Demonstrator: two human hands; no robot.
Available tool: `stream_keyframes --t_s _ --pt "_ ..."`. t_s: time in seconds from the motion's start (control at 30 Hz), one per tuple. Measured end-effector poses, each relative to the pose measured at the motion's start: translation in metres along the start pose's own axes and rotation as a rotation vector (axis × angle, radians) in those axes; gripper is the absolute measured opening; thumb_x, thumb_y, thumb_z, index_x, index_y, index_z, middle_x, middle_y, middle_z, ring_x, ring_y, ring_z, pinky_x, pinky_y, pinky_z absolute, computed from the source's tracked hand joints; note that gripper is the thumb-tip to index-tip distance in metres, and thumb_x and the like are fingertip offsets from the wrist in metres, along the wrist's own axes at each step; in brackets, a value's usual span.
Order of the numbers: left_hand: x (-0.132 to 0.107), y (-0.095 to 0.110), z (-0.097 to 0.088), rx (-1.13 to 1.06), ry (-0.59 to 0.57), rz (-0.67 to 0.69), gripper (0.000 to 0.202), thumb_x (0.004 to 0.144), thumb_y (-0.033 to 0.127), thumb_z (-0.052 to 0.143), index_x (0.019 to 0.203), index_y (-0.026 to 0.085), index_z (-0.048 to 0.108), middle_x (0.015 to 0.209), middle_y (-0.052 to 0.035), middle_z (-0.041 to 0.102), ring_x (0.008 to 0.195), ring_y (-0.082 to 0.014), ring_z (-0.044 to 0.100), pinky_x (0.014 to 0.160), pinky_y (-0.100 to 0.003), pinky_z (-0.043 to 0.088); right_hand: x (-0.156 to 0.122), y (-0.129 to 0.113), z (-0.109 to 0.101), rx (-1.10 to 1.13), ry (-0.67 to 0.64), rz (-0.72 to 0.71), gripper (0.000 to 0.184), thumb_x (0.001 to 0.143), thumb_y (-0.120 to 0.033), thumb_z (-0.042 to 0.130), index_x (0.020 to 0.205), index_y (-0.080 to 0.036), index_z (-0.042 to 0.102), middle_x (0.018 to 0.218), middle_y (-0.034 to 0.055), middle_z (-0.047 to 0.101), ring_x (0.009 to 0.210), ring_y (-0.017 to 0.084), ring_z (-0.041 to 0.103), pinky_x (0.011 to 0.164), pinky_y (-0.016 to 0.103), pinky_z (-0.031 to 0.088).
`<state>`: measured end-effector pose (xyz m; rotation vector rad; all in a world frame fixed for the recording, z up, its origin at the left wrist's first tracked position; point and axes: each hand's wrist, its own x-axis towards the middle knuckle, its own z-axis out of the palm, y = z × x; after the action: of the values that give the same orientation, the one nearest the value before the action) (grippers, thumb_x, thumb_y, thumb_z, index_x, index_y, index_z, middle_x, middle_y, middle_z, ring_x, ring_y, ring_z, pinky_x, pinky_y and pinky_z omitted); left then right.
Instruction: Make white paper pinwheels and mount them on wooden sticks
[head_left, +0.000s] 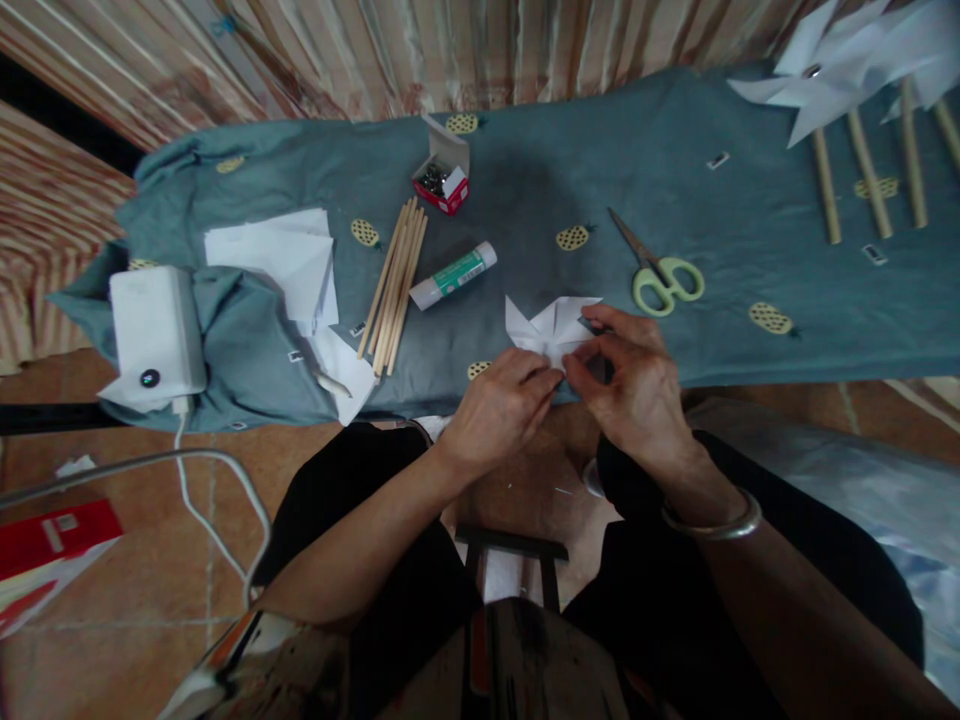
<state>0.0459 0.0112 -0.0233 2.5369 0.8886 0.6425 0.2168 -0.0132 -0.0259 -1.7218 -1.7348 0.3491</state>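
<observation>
The folded white paper [551, 325], its pointed corners spread, was held near the front edge of the cloth-covered desk [720, 345]; whether it rested there could not be told. Its near edge was pinched by the grip of the left hand [499, 405], fingertips together. The grip of the right hand [637, 388] was likewise clamped on the paper, toward its middle and right side. For so thin a sheet, light, even pressure, with one side steadied while the folds were aligned, was judged best; stray creases could result from hard pinching. A glue stick [454, 275] and wooden sticks [395, 290] were noted to the left, scissors [649, 258] to the right.
</observation>
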Motion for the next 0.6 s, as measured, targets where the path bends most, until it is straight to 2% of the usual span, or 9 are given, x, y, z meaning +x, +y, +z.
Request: stream_keyframes --t_s 0.27,0.6 --pt "0.0013 0.0008 -0.0003 0.018 -0.015 -0.002 0.017 0.093 0.017 0.049 0.096 0.011 0.065 0.091 -0.0078 0.063 0.089 -0.0184 0.059 0.078 -0.031 0.052 0.0002 -0.0028 0.0004 -0.013 0.004 0.010 0.010 0.080 -0.021 0.060 0.070 -0.023 0.060 0.119 0.0086 0.065 0.110 0.029 0.057 0.096 0.051 0.049" --pt "0.0038 0.0036 -0.0012 0.090 -0.082 -0.028 0.017 0.093 0.018 0.048 0.094 0.011 0.064 0.090 -0.0091 0.061 0.088 -0.0202 0.058 0.076 -0.034 0.052 0.0005 -0.0043 0.0009 -0.014 -0.007 0.012 0.010 0.080 -0.019 0.061 0.070 -0.021 0.060 0.121 0.0116 0.064 0.111 0.029 0.057 0.098 0.051 0.047"
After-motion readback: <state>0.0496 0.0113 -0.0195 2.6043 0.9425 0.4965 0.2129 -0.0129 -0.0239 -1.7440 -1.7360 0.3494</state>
